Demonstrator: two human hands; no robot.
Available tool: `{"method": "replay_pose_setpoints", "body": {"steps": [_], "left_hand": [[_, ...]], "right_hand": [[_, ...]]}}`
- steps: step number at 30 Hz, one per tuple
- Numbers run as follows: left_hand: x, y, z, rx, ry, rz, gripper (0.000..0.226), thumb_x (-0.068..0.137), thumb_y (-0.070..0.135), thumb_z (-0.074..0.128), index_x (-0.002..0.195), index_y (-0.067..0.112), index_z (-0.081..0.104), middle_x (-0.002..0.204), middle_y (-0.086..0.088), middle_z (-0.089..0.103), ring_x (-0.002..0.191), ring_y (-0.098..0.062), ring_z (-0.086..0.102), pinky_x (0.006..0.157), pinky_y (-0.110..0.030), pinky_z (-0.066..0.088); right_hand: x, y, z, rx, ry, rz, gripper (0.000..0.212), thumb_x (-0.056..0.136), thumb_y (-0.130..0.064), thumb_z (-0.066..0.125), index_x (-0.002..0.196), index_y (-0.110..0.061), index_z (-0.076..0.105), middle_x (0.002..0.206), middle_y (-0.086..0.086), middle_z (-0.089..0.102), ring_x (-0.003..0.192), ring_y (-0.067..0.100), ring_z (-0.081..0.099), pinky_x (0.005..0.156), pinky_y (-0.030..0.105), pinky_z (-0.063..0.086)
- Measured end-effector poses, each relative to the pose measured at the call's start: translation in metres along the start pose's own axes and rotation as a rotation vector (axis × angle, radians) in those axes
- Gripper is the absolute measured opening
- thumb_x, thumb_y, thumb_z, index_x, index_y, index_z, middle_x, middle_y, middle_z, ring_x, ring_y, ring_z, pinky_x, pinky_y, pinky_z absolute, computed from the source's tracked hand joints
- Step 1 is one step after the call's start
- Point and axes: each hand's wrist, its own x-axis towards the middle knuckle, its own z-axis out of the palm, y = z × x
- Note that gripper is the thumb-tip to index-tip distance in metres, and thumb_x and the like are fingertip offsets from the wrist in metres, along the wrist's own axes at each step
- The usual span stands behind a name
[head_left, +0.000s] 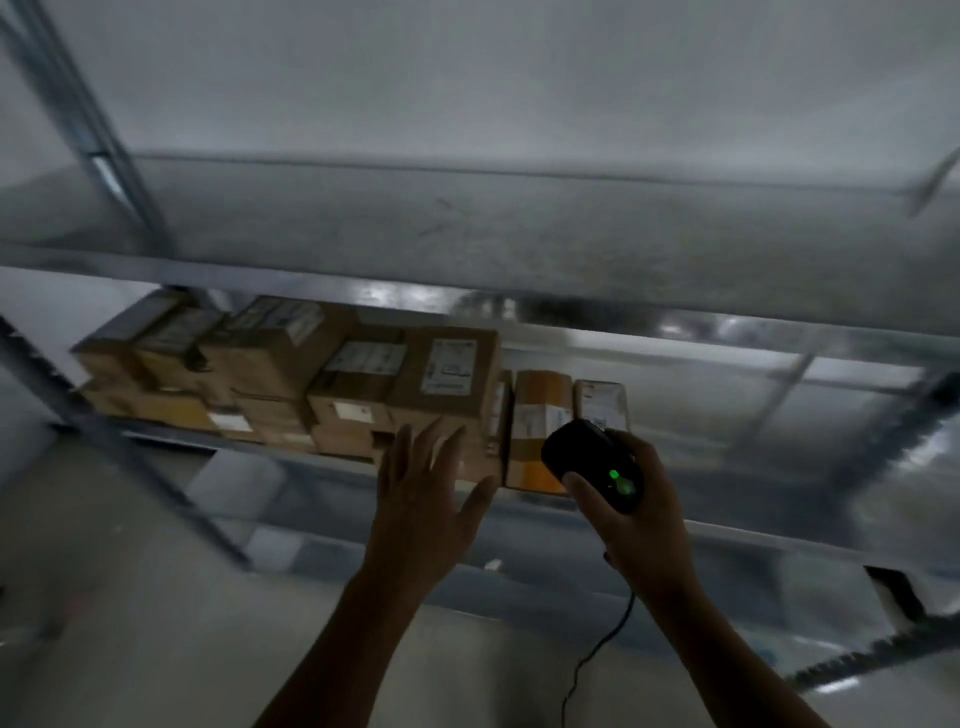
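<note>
Your right hand (639, 525) came up from the lower edge of the view, with its fingers and thumb curled tight round a black handheld scanner (592, 462). You held the scanner up in front of the middle shelf (727, 535), its head aimed toward the parcels, and a green light (614, 474) glowed on its back. A thin black cable (608, 639) hung down from below that hand, between your forearms.

Your left hand (421, 499) was raised just beside the scanner, to its left. Its fingers were spread and straight and held nothing, and the back of the hand faced you. It sat in front of a stack of cardboard boxes (447, 374) at the shelf's front edge; the blur hid whether the fingertips touched them.

Right of that stack stood a yellow-taped parcel (537, 431), and beside it a smaller labelled parcel (600, 397) just behind the scanner's head. More brown boxes ran off to the left along the same shelf. Above them was the upper shelf (519, 249), grey metal, carried by a slanted upright post (104, 156) at the left.
</note>
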Motion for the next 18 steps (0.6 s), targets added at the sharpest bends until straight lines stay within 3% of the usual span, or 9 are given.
{"method": "replay_pose_setpoints", "body": {"steps": [3, 5, 7, 10, 12, 18], "left_hand": [[0.013, -0.016, -0.011, 0.038, -0.019, -0.094, 0.093, 0.084, 0.081, 0.018, 0.158, 0.029, 0.037, 0.168, 0.000, 0.026, 0.159, -0.031, 0.008, 0.127, -0.053, 0.016], [0.025, -0.022, -0.015, 0.063, -0.032, -0.144, 0.093, 0.084, 0.082, 0.019, 0.159, 0.029, 0.036, 0.169, -0.001, 0.025, 0.158, -0.031, 0.009, 0.127, -0.053, 0.017], [0.035, -0.027, -0.015, 0.072, -0.047, -0.185, 0.082, 0.092, 0.078, 0.032, 0.159, 0.030, 0.034, 0.170, -0.001, 0.022, 0.159, -0.030, 0.008, 0.126, -0.053, 0.017], [0.045, -0.036, -0.009, 0.080, -0.070, -0.225, 0.072, 0.098, 0.068, 0.043, 0.160, 0.032, 0.031, 0.171, 0.001, 0.017, 0.159, -0.028, 0.005, 0.128, -0.053, 0.014], [0.052, -0.041, -0.002, 0.078, -0.078, -0.238, 0.072, 0.099, 0.068, 0.044, 0.159, 0.033, 0.031, 0.171, 0.001, 0.017, 0.159, -0.027, 0.006, 0.127, -0.054, 0.016], [0.079, -0.059, 0.009, 0.027, -0.079, -0.231, 0.072, 0.099, 0.067, 0.046, 0.158, 0.030, 0.033, 0.169, -0.002, 0.021, 0.157, -0.027, 0.015, 0.125, -0.055, 0.023]], "right_hand": [[0.019, 0.007, 0.023, 0.070, -0.038, 0.036, 0.053, 0.080, -0.032, 0.079, 0.125, -0.036, 0.050, 0.113, -0.022, 0.058, 0.103, -0.014, 0.062, 0.074, 0.011, 0.056], [0.033, 0.012, 0.034, 0.080, -0.080, 0.045, 0.056, 0.078, -0.041, 0.077, 0.127, -0.036, 0.050, 0.114, -0.022, 0.057, 0.103, -0.015, 0.060, 0.073, 0.014, 0.058], [0.046, 0.019, 0.041, 0.077, -0.111, 0.055, 0.063, 0.074, -0.052, 0.073, 0.130, -0.036, 0.049, 0.117, -0.021, 0.059, 0.106, -0.009, 0.061, 0.075, 0.016, 0.058], [0.061, 0.031, 0.050, 0.084, -0.146, 0.067, 0.069, 0.073, -0.055, 0.072, 0.133, -0.028, 0.053, 0.119, -0.014, 0.063, 0.107, 0.001, 0.064, 0.076, 0.017, 0.058], [0.068, 0.037, 0.056, 0.079, -0.171, 0.076, 0.076, 0.072, -0.059, 0.071, 0.138, -0.025, 0.052, 0.119, -0.015, 0.063, 0.106, -0.002, 0.064, 0.075, 0.016, 0.058], [0.077, 0.044, 0.070, 0.101, -0.199, 0.125, 0.066, 0.077, -0.046, 0.074, 0.136, -0.028, 0.050, 0.118, -0.017, 0.060, 0.106, -0.005, 0.063, 0.074, 0.012, 0.056]]}}
